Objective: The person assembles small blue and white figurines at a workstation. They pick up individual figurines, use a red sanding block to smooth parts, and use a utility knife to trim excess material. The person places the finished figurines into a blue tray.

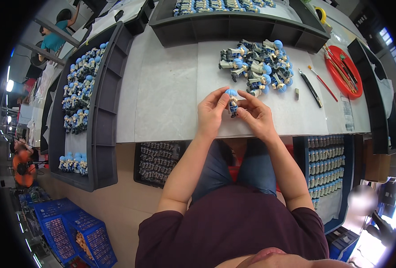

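Observation:
Between my two hands, over the front part of the white-covered table [162, 89], stands a small figurine [232, 103] with blue hair and dark blue clothes. My left hand [213, 111] grips it near the head with thumb and fingers. From the other side, my right hand [255, 114] has its thumb and fingers curled at the figurine's body. Just beyond my hands lies a loose pile of similar figurines [260, 67], lying in different directions. A small greyish block [297, 94] rests to the right of the pile.
A dark tray of figurines [106, 107] stands at the left, another grey tray [238, 31] at the back. On the right are a craft knife [310, 89], a red-handled brush [324, 84] and a red dish [358, 82] of tools. Below the table edge sit more filled trays [347, 178].

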{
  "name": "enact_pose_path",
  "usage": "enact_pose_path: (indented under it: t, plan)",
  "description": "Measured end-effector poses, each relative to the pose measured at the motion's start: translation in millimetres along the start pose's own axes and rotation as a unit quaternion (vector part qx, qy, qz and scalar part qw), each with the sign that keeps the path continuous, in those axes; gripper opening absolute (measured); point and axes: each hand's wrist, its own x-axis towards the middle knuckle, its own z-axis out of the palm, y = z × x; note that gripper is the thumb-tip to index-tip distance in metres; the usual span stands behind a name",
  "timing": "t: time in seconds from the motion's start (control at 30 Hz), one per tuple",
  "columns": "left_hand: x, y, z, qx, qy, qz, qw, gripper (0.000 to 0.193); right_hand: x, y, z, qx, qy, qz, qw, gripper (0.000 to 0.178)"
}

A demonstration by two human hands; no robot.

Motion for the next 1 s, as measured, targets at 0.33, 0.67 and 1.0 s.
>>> enact_pose_path:
  t: [0.33,0.67,1.0]
  plan:
    - [0.1,-0.8,-7.6,-0.047,0.021,-0.034,0.998,0.027,-1.3,-3.2,-1.6,0.008,0.007,0.007,1.000,0.044]
    - [0.7,-3.0,-9.0,-0.045,0.020,-0.039,0.998,0.027,-1.0,-2.6,-2.0,0.007,0.001,0.005,1.000,0.043]
    - [0.6,-0.4,-7.0,-0.036,0.031,-0.040,0.998,0.027,-0.5,-2.6,-3.9,0.019,0.005,0.022,1.000,0.045]
